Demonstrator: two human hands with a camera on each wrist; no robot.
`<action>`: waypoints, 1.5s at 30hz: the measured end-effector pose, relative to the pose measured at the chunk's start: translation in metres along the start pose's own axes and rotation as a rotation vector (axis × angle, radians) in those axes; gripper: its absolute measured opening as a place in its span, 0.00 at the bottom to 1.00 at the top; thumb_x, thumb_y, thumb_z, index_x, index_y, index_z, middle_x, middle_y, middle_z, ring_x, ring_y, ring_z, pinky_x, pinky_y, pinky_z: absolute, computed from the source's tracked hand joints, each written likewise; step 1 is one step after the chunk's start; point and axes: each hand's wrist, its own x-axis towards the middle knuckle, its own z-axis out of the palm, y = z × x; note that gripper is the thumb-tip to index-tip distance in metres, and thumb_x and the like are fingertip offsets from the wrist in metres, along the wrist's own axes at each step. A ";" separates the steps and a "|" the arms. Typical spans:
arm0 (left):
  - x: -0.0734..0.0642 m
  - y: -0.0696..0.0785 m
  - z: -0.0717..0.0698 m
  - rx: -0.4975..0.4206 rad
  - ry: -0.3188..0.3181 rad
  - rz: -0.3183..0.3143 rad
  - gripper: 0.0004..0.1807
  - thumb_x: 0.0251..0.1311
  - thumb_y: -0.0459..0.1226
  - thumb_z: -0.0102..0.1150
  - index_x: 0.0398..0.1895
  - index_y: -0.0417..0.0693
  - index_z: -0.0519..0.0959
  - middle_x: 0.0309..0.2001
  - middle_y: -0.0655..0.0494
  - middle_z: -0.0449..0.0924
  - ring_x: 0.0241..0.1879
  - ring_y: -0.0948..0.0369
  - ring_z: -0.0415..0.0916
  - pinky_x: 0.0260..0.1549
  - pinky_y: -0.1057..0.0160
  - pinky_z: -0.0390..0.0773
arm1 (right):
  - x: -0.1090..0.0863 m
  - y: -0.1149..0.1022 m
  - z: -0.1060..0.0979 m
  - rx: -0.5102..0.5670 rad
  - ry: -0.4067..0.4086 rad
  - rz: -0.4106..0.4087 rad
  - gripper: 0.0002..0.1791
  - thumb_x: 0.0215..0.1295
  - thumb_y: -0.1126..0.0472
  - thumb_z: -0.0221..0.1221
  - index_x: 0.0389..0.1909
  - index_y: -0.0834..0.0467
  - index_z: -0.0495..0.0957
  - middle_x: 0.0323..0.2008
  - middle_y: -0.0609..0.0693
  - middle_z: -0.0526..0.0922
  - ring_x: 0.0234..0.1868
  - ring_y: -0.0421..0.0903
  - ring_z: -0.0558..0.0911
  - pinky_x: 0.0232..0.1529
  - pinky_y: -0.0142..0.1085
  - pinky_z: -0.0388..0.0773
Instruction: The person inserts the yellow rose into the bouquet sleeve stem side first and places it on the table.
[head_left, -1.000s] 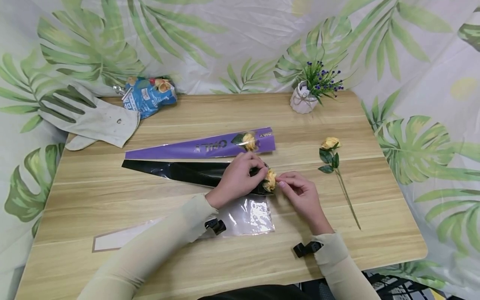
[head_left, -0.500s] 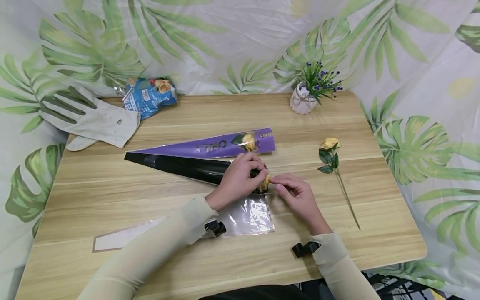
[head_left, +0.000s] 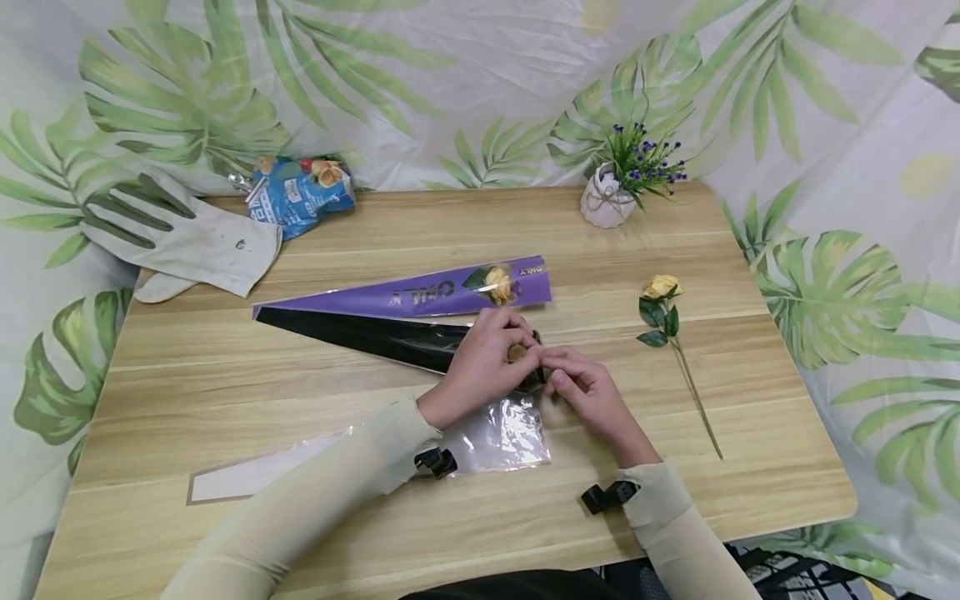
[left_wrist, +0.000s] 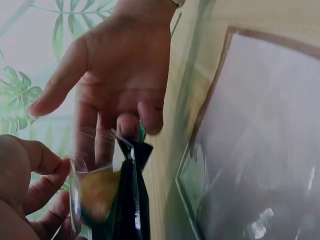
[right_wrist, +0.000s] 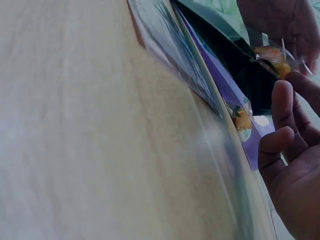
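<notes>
A black flower sleeve [head_left: 367, 340] with a clear front lies across the middle of the table, a yellow rose [left_wrist: 99, 192] inside its mouth. My left hand [head_left: 487, 358] pinches the clear film at the sleeve's mouth between thumb and fingers. Facing it from the right, my right hand [head_left: 596, 396] has extended fingers [left_wrist: 86, 127] at the mouth, right by the rose, its thumb held apart. Both hands cover much of the bloom in the head view. Behind lies a purple sleeve [head_left: 345, 298] with another yellow rose [head_left: 498, 285] in it.
A flat clear sleeve [head_left: 495, 437] lies partly under my left forearm. To the right is a loose yellow rose [head_left: 662, 287] with its stem. Work gloves [head_left: 202, 242] and a blue packet [head_left: 300, 196] sit back left; a potted plant [head_left: 609, 196] stands back right.
The rose has sunk deeper into the black sleeve's mouth. The sleeve's narrow end has shifted up against the purple sleeve. My right hand has moved slightly left, closer to my left hand.
</notes>
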 end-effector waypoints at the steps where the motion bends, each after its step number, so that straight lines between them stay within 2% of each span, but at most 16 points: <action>1: 0.000 0.001 0.001 -0.002 -0.001 -0.004 0.06 0.63 0.41 0.65 0.34 0.52 0.89 0.47 0.60 0.77 0.52 0.57 0.67 0.52 0.59 0.68 | 0.000 0.001 0.000 -0.011 0.000 0.001 0.15 0.78 0.64 0.53 0.39 0.71 0.83 0.57 0.63 0.79 0.58 0.52 0.77 0.62 0.38 0.70; 5: 0.000 0.003 0.002 -0.002 0.002 -0.004 0.07 0.63 0.41 0.65 0.35 0.51 0.90 0.47 0.59 0.77 0.53 0.57 0.67 0.54 0.58 0.68 | 0.001 0.002 0.001 -0.071 0.025 0.022 0.22 0.81 0.58 0.49 0.30 0.69 0.80 0.54 0.61 0.81 0.62 0.49 0.76 0.64 0.37 0.68; 8: 0.000 0.003 0.001 0.016 0.016 -0.009 0.06 0.64 0.41 0.66 0.36 0.52 0.90 0.47 0.59 0.77 0.49 0.57 0.67 0.51 0.57 0.67 | 0.002 0.000 0.000 -0.090 0.042 0.071 0.17 0.80 0.60 0.51 0.45 0.69 0.83 0.52 0.60 0.83 0.59 0.49 0.78 0.62 0.36 0.71; 10: 0.001 0.002 0.000 0.039 0.021 -0.022 0.07 0.65 0.43 0.66 0.36 0.53 0.90 0.47 0.60 0.76 0.48 0.58 0.66 0.50 0.56 0.65 | 0.003 0.000 -0.002 -0.113 0.040 0.107 0.14 0.77 0.63 0.55 0.54 0.68 0.81 0.53 0.60 0.82 0.53 0.51 0.80 0.55 0.36 0.75; 12: 0.001 0.001 -0.001 0.060 0.026 -0.039 0.08 0.66 0.45 0.66 0.37 0.55 0.90 0.47 0.61 0.76 0.47 0.59 0.65 0.50 0.55 0.63 | 0.004 -0.002 -0.002 -0.147 0.036 0.139 0.20 0.73 0.65 0.60 0.63 0.65 0.77 0.54 0.59 0.82 0.45 0.52 0.81 0.46 0.35 0.78; 14: 0.002 0.000 -0.001 0.074 0.023 -0.052 0.09 0.67 0.47 0.65 0.38 0.57 0.90 0.47 0.63 0.75 0.47 0.59 0.65 0.51 0.54 0.61 | 0.006 -0.001 -0.003 -0.190 0.036 0.162 0.22 0.70 0.66 0.63 0.63 0.62 0.78 0.55 0.58 0.83 0.40 0.53 0.81 0.40 0.36 0.78; 15: 0.002 -0.001 -0.001 0.079 0.017 -0.057 0.10 0.68 0.48 0.64 0.39 0.57 0.90 0.47 0.63 0.75 0.48 0.59 0.65 0.51 0.53 0.61 | 0.008 -0.001 -0.003 -0.212 0.038 0.170 0.21 0.69 0.65 0.64 0.63 0.62 0.78 0.53 0.57 0.84 0.37 0.53 0.80 0.38 0.36 0.77; 19: -0.003 -0.012 -0.005 0.093 -0.032 -0.040 0.16 0.70 0.52 0.59 0.45 0.54 0.90 0.52 0.60 0.77 0.50 0.58 0.66 0.52 0.53 0.62 | 0.016 0.000 -0.002 -0.227 0.055 0.231 0.17 0.70 0.60 0.65 0.58 0.57 0.83 0.42 0.53 0.87 0.36 0.52 0.83 0.39 0.37 0.79; 22: -0.014 -0.027 -0.018 0.166 -0.079 0.024 0.21 0.72 0.54 0.56 0.52 0.50 0.87 0.59 0.53 0.76 0.56 0.55 0.67 0.56 0.51 0.65 | 0.024 0.002 0.000 -0.260 0.068 0.292 0.16 0.70 0.50 0.65 0.53 0.53 0.86 0.33 0.50 0.87 0.32 0.50 0.84 0.35 0.37 0.79; 25: -0.028 -0.045 -0.036 0.300 -0.113 0.110 0.24 0.72 0.53 0.55 0.59 0.46 0.83 0.66 0.46 0.72 0.65 0.48 0.65 0.64 0.47 0.63 | 0.032 -0.002 0.003 -0.360 0.079 0.323 0.21 0.66 0.39 0.65 0.48 0.50 0.88 0.27 0.47 0.85 0.27 0.47 0.81 0.30 0.39 0.77; 29: -0.044 -0.062 -0.053 0.445 -0.175 0.190 0.29 0.72 0.52 0.56 0.67 0.44 0.77 0.73 0.42 0.64 0.72 0.43 0.58 0.69 0.44 0.58 | 0.037 -0.011 0.004 -0.528 0.100 0.285 0.22 0.63 0.34 0.65 0.39 0.49 0.88 0.25 0.41 0.82 0.24 0.44 0.78 0.28 0.42 0.74; 32: -0.051 -0.067 -0.055 0.498 -0.259 0.197 0.33 0.73 0.55 0.52 0.72 0.44 0.71 0.75 0.42 0.59 0.74 0.42 0.53 0.69 0.43 0.57 | 0.038 -0.015 0.002 -0.589 0.102 0.249 0.17 0.66 0.40 0.65 0.36 0.50 0.87 0.23 0.41 0.81 0.22 0.43 0.76 0.28 0.41 0.74; 35: -0.057 -0.067 -0.050 0.527 -0.340 0.148 0.36 0.75 0.58 0.46 0.77 0.49 0.65 0.78 0.44 0.53 0.76 0.43 0.49 0.70 0.41 0.55 | 0.039 -0.014 -0.004 -0.504 0.108 0.270 0.12 0.70 0.48 0.64 0.35 0.53 0.87 0.25 0.44 0.83 0.23 0.45 0.77 0.29 0.40 0.75; 39: -0.064 -0.066 -0.045 0.562 -0.400 0.073 0.37 0.75 0.60 0.41 0.80 0.55 0.57 0.80 0.48 0.46 0.77 0.44 0.45 0.70 0.40 0.53 | 0.041 -0.009 -0.016 -0.247 0.142 0.369 0.11 0.72 0.55 0.63 0.36 0.59 0.86 0.32 0.52 0.87 0.26 0.54 0.79 0.30 0.39 0.77; 41: -0.066 -0.066 -0.042 0.582 -0.413 0.052 0.37 0.76 0.61 0.39 0.81 0.57 0.55 0.80 0.49 0.45 0.77 0.45 0.45 0.70 0.40 0.53 | 0.041 -0.005 -0.020 -0.165 0.149 0.404 0.13 0.72 0.55 0.63 0.37 0.62 0.86 0.34 0.55 0.87 0.27 0.58 0.80 0.29 0.39 0.78; 45: -0.067 -0.065 -0.040 0.614 -0.422 0.031 0.37 0.76 0.62 0.36 0.81 0.58 0.53 0.81 0.49 0.44 0.77 0.45 0.44 0.70 0.40 0.53 | 0.041 0.001 -0.024 -0.167 0.144 0.417 0.16 0.72 0.50 0.63 0.40 0.61 0.85 0.33 0.57 0.86 0.28 0.60 0.80 0.30 0.40 0.79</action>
